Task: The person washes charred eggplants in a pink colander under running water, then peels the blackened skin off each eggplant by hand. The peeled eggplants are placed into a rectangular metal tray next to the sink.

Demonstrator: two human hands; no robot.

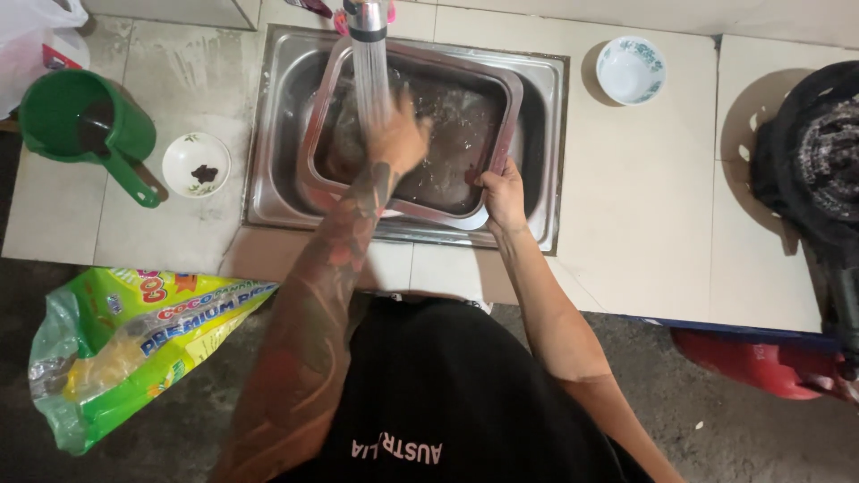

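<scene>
A right hand [503, 192] grips a steel tray's [510, 107] rim, tilting it in the sink [268, 134] while the open left hand [398, 139] scrubs inside under the running tap [367, 22].

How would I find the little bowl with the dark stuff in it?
Start at the steel sink. On the tiled counter beside it, next to the green plastic jug, sits a small white bowl. Unlike the empty patterned bowl, it holds a dark lump.

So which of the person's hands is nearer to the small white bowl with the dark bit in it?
Left. The left hand is inside the tray under the running water, closer to that bowl; the right hand grips the tray's far corner.
</scene>
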